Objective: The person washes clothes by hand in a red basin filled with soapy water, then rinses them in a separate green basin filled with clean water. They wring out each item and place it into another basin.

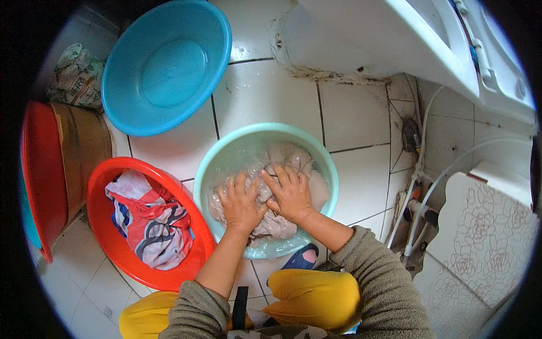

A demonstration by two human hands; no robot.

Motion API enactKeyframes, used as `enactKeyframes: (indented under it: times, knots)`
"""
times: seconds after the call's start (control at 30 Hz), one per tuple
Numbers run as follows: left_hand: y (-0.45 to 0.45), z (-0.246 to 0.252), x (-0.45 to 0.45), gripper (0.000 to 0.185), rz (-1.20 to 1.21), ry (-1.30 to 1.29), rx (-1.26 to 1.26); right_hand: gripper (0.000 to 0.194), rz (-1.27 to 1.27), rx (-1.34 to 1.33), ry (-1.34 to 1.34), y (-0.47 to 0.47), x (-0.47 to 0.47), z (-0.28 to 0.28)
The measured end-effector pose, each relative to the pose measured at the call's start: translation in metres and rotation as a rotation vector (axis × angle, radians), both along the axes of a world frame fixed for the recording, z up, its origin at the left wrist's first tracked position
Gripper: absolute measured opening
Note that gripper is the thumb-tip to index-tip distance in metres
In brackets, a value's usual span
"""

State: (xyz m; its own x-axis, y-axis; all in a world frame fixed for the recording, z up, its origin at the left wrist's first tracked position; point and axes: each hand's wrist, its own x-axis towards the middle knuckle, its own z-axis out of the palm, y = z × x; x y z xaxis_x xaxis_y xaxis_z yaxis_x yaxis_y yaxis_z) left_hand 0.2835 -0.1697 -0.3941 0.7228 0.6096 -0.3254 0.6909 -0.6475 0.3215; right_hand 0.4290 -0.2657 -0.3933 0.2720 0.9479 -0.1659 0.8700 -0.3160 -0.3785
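A pale green plastic basin stands on the tiled floor in front of me, holding water and a soaked beige-pink cloth. Both hands press on the wet cloth from above, fingers spread. My left hand lies on its left part; my right hand rests close beside it, the two thumbs near each other. Neither hand closes around the fabric. To the left, a red plastic basin holds a crumpled red, white and dark patterned cloth.
A large blue basin is at the upper left, near a printed bag. Another red basin stands on edge at far left. White hoses and a patterned white panel are at right, below a white fixture.
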Motion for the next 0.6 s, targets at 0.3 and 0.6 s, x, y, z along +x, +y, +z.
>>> enactKeyframes:
  times: [0.3, 0.6]
  knots:
    - [0.024, -0.015, 0.031, 0.069, 0.074, 0.351, -0.338, 0.048, 0.211, -0.416, 0.171, 0.035, 0.036, -0.031]
    - [-0.007, -0.133, -0.020, 0.051, -0.115, 0.295, 0.013, 0.047, 0.260, -0.385, 0.291, 0.067, 0.056, -0.043]
